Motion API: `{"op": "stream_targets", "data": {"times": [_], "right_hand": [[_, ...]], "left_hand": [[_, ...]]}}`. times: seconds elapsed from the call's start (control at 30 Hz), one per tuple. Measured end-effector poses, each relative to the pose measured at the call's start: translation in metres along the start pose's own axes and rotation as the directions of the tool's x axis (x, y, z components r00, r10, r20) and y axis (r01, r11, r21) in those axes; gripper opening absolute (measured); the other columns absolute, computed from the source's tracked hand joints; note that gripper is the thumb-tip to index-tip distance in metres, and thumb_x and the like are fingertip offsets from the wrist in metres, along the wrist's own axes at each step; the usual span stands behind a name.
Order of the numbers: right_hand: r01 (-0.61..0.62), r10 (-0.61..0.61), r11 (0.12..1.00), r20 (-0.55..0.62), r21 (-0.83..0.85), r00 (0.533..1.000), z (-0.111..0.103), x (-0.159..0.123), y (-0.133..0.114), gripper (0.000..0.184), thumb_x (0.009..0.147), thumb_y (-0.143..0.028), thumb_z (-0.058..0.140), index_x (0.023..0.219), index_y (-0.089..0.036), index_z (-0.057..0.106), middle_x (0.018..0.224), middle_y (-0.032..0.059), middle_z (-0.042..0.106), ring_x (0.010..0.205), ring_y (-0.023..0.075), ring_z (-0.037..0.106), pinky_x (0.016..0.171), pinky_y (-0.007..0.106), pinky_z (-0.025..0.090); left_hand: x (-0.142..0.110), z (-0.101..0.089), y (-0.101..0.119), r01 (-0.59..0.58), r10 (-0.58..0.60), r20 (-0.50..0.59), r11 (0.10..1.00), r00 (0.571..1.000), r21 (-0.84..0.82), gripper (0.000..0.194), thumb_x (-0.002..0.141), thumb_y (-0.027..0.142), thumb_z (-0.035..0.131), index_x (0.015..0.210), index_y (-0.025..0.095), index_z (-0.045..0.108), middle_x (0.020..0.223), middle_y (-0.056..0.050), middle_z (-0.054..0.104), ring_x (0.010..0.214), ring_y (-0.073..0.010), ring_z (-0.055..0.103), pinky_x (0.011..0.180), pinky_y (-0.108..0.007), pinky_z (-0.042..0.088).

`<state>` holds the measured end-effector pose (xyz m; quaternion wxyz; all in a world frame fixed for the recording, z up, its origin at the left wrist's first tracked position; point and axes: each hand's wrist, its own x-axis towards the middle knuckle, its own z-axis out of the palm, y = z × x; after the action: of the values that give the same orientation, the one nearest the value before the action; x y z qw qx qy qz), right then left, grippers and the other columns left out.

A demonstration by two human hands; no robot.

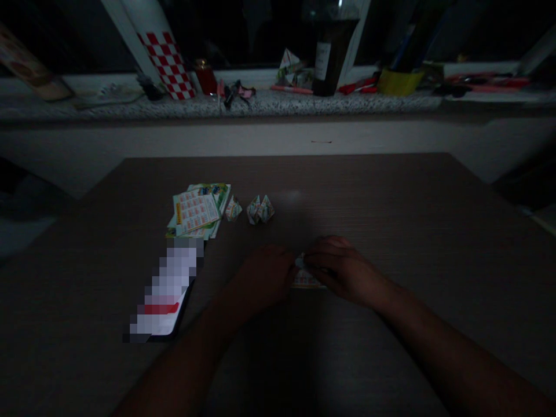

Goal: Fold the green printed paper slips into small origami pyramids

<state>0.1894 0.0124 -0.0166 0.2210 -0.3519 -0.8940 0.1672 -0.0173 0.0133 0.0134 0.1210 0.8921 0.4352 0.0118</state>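
Note:
A small piece of printed paper (307, 281), pale with rows of orange print, lies on the table between my two hands. Its left edge is gripped by my left hand (271, 272), whose fingers are curled and dim in the shadow. My right hand (345, 267) pinches the paper's upper right part, thumb and fingers drawn together. Both hands cover much of the sheet, so its full shape is hidden. Beyond my left hand stand a folded paper piece (233, 209) and a joined pair of folded paper pieces (260, 209), made of similar printed paper.
A stack of printed sheets (197, 212) lies left on the table (391, 191), with a lit phone (167, 295) below it. Along the granite sill (269, 106) stand a red-checked bottle (169, 63), a dark labelled bottle (325, 58) and a yellow container (399, 81).

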Motion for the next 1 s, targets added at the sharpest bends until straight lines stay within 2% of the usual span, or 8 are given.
{"op": "stream_targets", "data": {"times": [0.3,0.5,0.67,1.0], "right_hand": [[-0.003,0.003,1.0,-0.013,0.008,1.0,0.0,0.0,-0.001,0.016,0.088,-0.019,0.057,0.103,-0.021,0.064,0.1,0.0048,0.068,0.097,0.0199,0.059,0.091,0.037,0.039],[-0.084,0.083,0.996,-0.048,-0.014,0.995,0.008,0.002,-0.005,0.011,0.083,-0.026,0.065,0.092,-0.021,0.068,0.096,0.0046,0.068,0.097,0.0218,0.058,0.091,0.039,0.039],[-0.164,0.164,0.986,-0.076,0.007,0.984,0.01,0.003,-0.008,0.011,0.076,-0.021,0.071,0.087,-0.021,0.068,0.098,0.0033,0.069,0.096,0.0219,0.059,0.09,0.039,0.039],[-0.144,0.15,0.982,-0.048,0.119,0.987,-0.004,-0.007,0.005,0.031,0.075,-0.015,0.071,0.103,-0.026,0.067,0.103,0.0014,0.071,0.103,0.0208,0.06,0.096,0.041,0.037]], "left_hand": [[0.004,-0.004,0.009,0.067,-0.07,0.037,0.995,0.997,0.074,0.023,0.091,0.024,0.044,0.09,0.013,0.063,0.088,-0.01,0.067,0.084,-0.0248,0.063,0.076,-0.036,0.047],[0.003,-0.003,0.012,0.072,-0.076,0.034,0.992,0.997,0.101,0.022,0.091,0.022,0.042,0.094,0.013,0.063,0.093,-0.011,0.067,0.088,-0.0244,0.062,0.078,-0.036,0.047],[0.004,-0.002,0.013,0.075,-0.08,0.043,0.99,0.996,0.122,0.022,0.091,0.023,0.042,0.094,0.014,0.062,0.091,-0.011,0.066,0.087,-0.0252,0.062,0.075,-0.036,0.048],[0.003,-0.002,0.011,0.084,-0.088,0.034,0.99,0.996,0.113,0.023,0.09,0.022,0.041,0.095,0.014,0.062,0.093,-0.01,0.066,0.086,-0.0237,0.061,0.074,-0.035,0.047]]}}
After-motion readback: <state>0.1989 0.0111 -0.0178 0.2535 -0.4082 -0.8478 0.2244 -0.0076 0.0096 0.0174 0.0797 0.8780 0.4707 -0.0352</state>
